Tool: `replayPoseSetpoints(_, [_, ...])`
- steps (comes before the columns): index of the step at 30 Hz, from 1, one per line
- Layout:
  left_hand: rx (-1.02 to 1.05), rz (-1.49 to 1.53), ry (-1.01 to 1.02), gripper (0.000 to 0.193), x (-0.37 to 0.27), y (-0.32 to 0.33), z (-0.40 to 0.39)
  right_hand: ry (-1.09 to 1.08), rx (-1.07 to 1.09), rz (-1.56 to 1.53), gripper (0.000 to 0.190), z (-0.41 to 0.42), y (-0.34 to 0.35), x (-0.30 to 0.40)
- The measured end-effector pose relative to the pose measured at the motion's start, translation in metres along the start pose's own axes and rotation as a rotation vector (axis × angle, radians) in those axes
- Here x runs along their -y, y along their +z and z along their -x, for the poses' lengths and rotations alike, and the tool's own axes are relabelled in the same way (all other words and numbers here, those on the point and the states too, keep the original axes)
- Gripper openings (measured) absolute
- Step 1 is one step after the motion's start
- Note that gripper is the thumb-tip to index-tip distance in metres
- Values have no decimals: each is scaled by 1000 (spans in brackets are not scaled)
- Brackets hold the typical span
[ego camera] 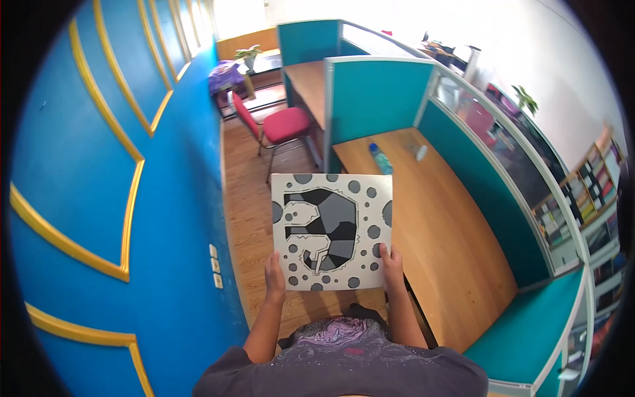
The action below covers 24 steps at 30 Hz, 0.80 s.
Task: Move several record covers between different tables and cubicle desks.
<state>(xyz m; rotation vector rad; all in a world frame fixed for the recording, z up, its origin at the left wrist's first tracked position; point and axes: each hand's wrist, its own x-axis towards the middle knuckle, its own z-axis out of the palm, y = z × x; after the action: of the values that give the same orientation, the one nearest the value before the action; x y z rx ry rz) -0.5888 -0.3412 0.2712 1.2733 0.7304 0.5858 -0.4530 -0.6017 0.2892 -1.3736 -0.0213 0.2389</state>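
Between both hands I hold a square white picture panel (364, 268) in front of my body. It bears a grey and black elephant made of angular patches, turned on its side, with grey dots all around. My left hand (274, 274) grips its lower left edge. On the lower right edge sits my right hand (392, 265), the thumb over the front face and the fingers hidden behind. The panel's back is out of sight.
A wooden desk (446, 248) with teal partitions (379, 101) stands to the right, bearing a plastic bottle (380, 158) and a clear cup (420, 152). Left is a blue wall (173, 213) with gold moulding and switches (215, 266). Ahead, a red chair (285, 124) stands on the wooden floor (243, 178).
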Motion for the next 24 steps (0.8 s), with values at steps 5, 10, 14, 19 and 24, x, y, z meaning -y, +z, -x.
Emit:
replayPoseSetpoints(5, [-210, 198, -77, 35, -32, -55, -47, 29, 186, 28, 33, -57, 104, -33])
replayPoseSetpoints(10, [-296, 296, -34, 38, -31, -83, -94, 143, 350, 141, 34, -110, 169, -46])
replayPoseSetpoints(14, [-377, 301, 28, 39, -35, -67, -91, 140, 441, 187, 35, -129, 175, -33])
replayPoseSetpoints(19, [-505, 184, 76, 41, -64, -48, -81, 171, 408, 194, 34, -125, 176, -29])
replayPoseSetpoints(24, [-362, 205, -31, 42, -67, -61, -100, 229, 414, 110, 33, -139, 186, -35])
